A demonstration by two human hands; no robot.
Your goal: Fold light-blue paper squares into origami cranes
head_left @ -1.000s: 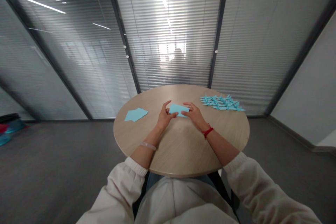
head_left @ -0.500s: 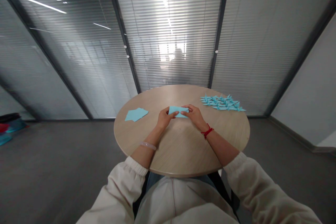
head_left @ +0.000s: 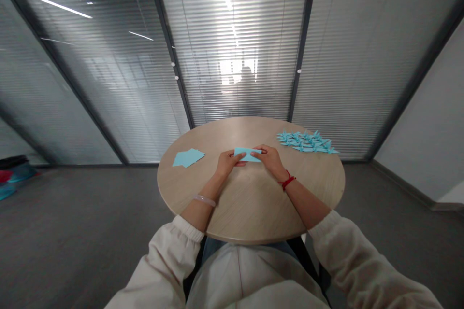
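A light blue sheet of paper (head_left: 247,154), folded into a narrow rectangle, lies near the middle of the round wooden table (head_left: 250,203). My left hand (head_left: 227,162) pinches its left end with thumb and fingers closed on it. My right hand (head_left: 271,158), with a red cord at the wrist, pinches and presses the right end. Both hands rest low on the tabletop, fingertips meeting over the paper.
A small stack of flat blue paper sheets (head_left: 187,157) lies on the table's left side. Several folded blue paper cranes (head_left: 306,141) are spread at the back right. Glass walls with blinds stand behind the table; grey floor surrounds it.
The paper, a wider sheet a second ago, is now folded narrower. Both hands have closed in on its ends and lowered onto it.
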